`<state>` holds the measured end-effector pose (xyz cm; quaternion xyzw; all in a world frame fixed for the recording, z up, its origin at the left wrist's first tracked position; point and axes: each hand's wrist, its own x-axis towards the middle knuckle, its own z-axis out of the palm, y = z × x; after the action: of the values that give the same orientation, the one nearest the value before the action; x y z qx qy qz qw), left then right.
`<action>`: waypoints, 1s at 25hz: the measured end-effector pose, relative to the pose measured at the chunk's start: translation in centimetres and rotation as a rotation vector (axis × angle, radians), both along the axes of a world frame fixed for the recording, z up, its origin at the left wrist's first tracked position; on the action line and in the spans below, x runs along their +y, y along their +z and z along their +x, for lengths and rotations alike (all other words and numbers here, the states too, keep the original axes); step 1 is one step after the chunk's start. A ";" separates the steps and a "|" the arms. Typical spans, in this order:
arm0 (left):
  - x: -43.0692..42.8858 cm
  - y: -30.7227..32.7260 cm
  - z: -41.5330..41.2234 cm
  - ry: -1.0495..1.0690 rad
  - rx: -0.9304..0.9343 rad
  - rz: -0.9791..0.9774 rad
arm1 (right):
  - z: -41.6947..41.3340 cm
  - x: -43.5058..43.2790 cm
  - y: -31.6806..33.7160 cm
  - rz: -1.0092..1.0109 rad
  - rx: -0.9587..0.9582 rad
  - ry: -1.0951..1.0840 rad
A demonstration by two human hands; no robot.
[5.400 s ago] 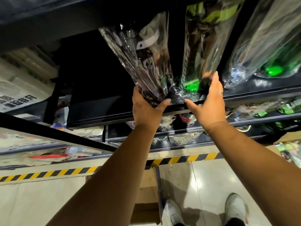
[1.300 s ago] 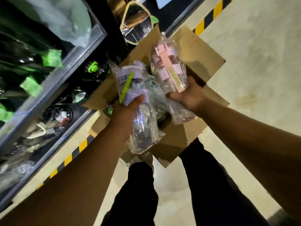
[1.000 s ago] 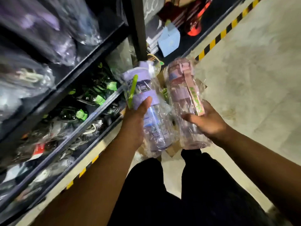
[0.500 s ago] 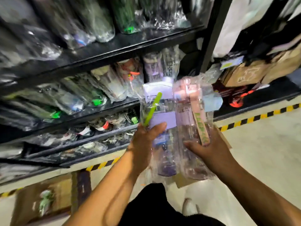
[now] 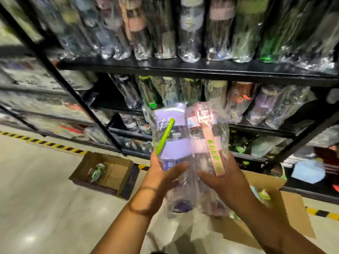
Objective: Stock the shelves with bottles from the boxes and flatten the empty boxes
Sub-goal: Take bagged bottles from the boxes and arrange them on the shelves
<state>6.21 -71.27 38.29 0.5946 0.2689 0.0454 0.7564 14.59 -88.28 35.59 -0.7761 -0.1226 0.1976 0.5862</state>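
Gripping two plastic-wrapped bottles upright and side by side, a person faced a black metal rack [image 5: 183, 67] of shelves. The left hand [image 5: 161, 173] was curled round the lower body of the purple bottle [image 5: 174, 143], thumb laid across its front, while the right hand [image 5: 225, 178] was wrapped round the pink bottle [image 5: 200, 143] just beside it; the two clear wrappers touched between the hands. A bright green strip [image 5: 165, 136] ran slantwise down the purple bottle toward the left hand's fingers, and a pink strap [image 5: 213, 154] with green lettering hung down the pink bottle to the right hand's thumb. Above both hands, a row of wrapped bottles [image 5: 189, 33] stood packed along the upper shelf. Straight beyond the held pair, a second row [image 5: 238, 99] leaned on the shelf below, though blur hid most of its detail. Down to the left of the left hand, a small open cardboard box [image 5: 117, 175] sat on the pale floor [image 5: 36, 198], holding a green-and-white item [image 5: 98, 171] that could not be made out. Under the right forearm lay the flaps of a larger open box [image 5: 293, 208]. Yellow-and-black striped tape [image 5: 55, 144] ran along the floor at the foot of the rack, beyond the small box.
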 end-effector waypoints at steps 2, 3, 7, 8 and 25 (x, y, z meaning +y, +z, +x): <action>4.2 0.1 -1.9 0.070 -0.010 0.006 | -1.1 4.8 -0.2 0.044 0.019 0.054; 6.6 0.0 -2.9 0.102 0.000 0.010 | -1.8 7.5 0.1 0.065 0.046 0.083; 17.5 -1.0 -7.3 0.215 0.107 0.043 | -5.5 18.9 -0.4 0.158 0.136 0.201; 20.4 -1.0 -8.4 0.217 0.125 0.080 | -6.5 21.9 -0.5 0.218 0.203 0.203; 51.6 -6.2 0.4 0.109 0.239 0.121 | 5.4 52.1 -7.0 0.115 0.477 0.198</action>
<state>6.57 -19.66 32.07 0.6250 0.3857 0.0312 0.6780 20.03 -36.14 28.61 -0.6573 -0.0673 0.4241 0.6193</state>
